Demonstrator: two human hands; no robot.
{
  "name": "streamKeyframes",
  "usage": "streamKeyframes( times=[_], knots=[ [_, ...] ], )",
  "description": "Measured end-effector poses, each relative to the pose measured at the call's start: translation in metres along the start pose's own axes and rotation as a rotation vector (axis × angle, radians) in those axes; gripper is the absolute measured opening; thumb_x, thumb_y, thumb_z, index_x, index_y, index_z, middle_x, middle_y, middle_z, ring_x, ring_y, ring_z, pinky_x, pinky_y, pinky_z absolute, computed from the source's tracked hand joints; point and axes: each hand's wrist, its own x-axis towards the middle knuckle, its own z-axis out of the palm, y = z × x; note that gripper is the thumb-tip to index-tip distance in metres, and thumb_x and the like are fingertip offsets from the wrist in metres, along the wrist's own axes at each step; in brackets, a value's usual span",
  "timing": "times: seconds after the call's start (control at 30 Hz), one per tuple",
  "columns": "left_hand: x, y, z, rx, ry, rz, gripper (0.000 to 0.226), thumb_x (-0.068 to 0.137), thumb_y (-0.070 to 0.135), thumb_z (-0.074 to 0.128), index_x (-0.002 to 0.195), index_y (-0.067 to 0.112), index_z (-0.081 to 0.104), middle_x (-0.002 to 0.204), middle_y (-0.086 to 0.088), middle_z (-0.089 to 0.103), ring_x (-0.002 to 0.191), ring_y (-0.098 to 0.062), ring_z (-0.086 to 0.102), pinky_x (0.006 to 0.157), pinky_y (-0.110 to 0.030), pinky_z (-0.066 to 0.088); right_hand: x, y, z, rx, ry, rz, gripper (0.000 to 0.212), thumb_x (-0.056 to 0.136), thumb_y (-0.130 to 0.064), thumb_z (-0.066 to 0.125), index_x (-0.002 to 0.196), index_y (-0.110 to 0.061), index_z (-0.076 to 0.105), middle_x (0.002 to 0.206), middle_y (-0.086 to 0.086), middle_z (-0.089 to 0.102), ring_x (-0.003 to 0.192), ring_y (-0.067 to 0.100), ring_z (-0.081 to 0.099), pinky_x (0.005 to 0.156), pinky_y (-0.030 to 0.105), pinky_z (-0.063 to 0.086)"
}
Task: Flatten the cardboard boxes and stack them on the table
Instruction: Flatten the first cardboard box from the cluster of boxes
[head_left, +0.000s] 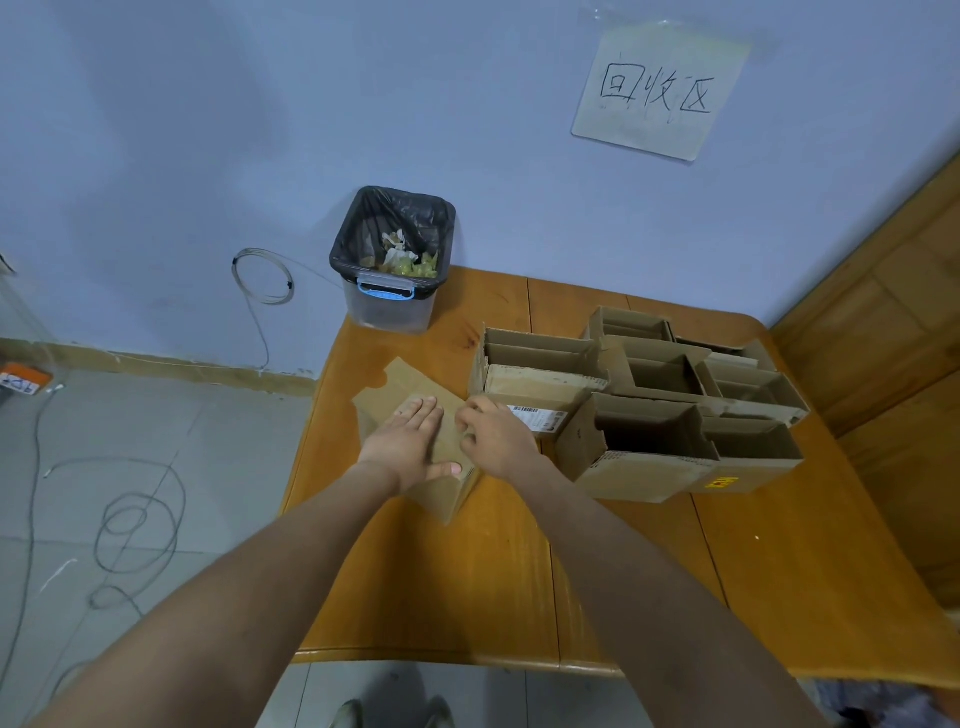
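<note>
A flattened brown cardboard box lies near the left edge of the wooden table. My left hand presses flat on it with straight fingers, thumb stretched to the right. My right hand is just beside it, fingers curled at the flattened box's right edge, next to a box with a white label. Several open, unflattened cardboard boxes stand clustered to the right.
A clear bin with a black liner holding scraps stands at the table's back left corner. A paper sign hangs on the wall. A wooden cabinet is on the right. Loose cables lie on the tiled floor.
</note>
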Motion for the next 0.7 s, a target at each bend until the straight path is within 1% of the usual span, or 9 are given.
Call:
streamKeyframes(
  times=[0.07,0.1,0.17,0.2,0.23,0.53,0.6,0.7],
  knots=[
    [-0.0003,-0.0001,-0.0004,-0.007,0.004,0.004,0.100,0.086,0.074,0.039,0.155,0.013,0.001,0.163,-0.003,-0.006,0.150,-0.017,-0.007,0.119,-0.031,-0.001,-0.0003,0.0027,-0.0004,0.006,-0.005,-0.003,0.018,0.089,-0.013,0.048,0.104,-0.009,0.056,0.122,0.004,0.049,0.107,0.026,0.047,0.077,0.032,0.043],
    [-0.0002,-0.0001,-0.0004,-0.009,0.006,0.006,0.100,0.085,0.074,0.040,0.155,0.013,0.002,0.163,-0.003,-0.005,0.150,-0.017,-0.006,0.119,-0.031,0.000,-0.0004,0.0039,-0.0006,0.028,-0.010,-0.004,0.022,0.088,-0.012,0.049,0.108,-0.008,0.056,0.123,0.005,0.049,0.108,0.027,0.048,0.079,0.033,0.042],
    [0.0000,-0.0002,-0.0006,-0.015,0.009,0.008,0.100,0.085,0.074,0.040,0.155,0.014,0.002,0.163,-0.002,-0.005,0.150,-0.017,-0.006,0.120,-0.031,0.000,0.0004,0.0046,-0.0020,0.054,-0.033,0.004,0.041,0.088,-0.011,0.049,0.129,-0.013,0.052,0.132,0.004,0.046,0.114,0.026,0.046,0.088,0.035,0.044],
    [-0.0001,-0.0002,-0.0007,-0.018,0.010,0.007,0.100,0.085,0.074,0.040,0.155,0.014,0.002,0.163,-0.002,-0.005,0.150,-0.017,-0.006,0.120,-0.031,0.000,0.0007,0.0044,-0.0024,0.044,-0.047,0.010,0.047,0.089,-0.011,0.049,0.136,-0.017,0.048,0.135,0.003,0.044,0.117,0.024,0.045,0.092,0.036,0.044],
    [-0.0003,-0.0003,-0.0006,-0.020,0.010,0.007,0.099,0.085,0.074,0.040,0.155,0.014,0.002,0.163,-0.002,-0.005,0.150,-0.017,-0.006,0.120,-0.032,0.000,0.0005,0.0042,-0.0020,0.031,-0.052,0.010,0.050,0.089,-0.012,0.049,0.138,-0.019,0.047,0.136,0.003,0.044,0.117,0.024,0.045,0.093,0.037,0.044],
    [-0.0011,0.0005,-0.0018,-0.016,0.006,0.007,0.098,0.087,0.072,0.040,0.155,0.014,0.002,0.163,-0.002,-0.006,0.150,-0.017,-0.007,0.120,-0.032,0.001,-0.0029,0.0040,0.0022,0.008,-0.017,-0.031,0.040,0.088,-0.011,0.049,0.128,-0.016,0.055,0.132,0.004,0.047,0.113,0.025,0.046,0.091,0.037,0.045],
    [-0.0010,0.0006,-0.0014,-0.011,0.010,0.007,0.098,0.087,0.072,0.040,0.155,0.014,0.002,0.163,-0.003,-0.005,0.150,-0.017,-0.007,0.120,-0.032,0.001,-0.0024,0.0027,0.0022,-0.003,-0.003,-0.022,0.038,0.089,-0.012,0.049,0.126,-0.017,0.055,0.130,0.003,0.047,0.111,0.025,0.046,0.088,0.035,0.045],
    [-0.0011,0.0001,-0.0006,-0.019,0.011,0.005,0.098,0.087,0.072,0.040,0.155,0.014,0.002,0.163,-0.003,-0.005,0.150,-0.017,-0.007,0.120,-0.032,0.000,0.0002,-0.0031,0.0039,-0.027,0.022,0.019,0.033,0.091,-0.014,0.048,0.123,-0.020,0.055,0.128,0.002,0.046,0.109,0.024,0.044,0.077,0.029,0.041]
  ],
)
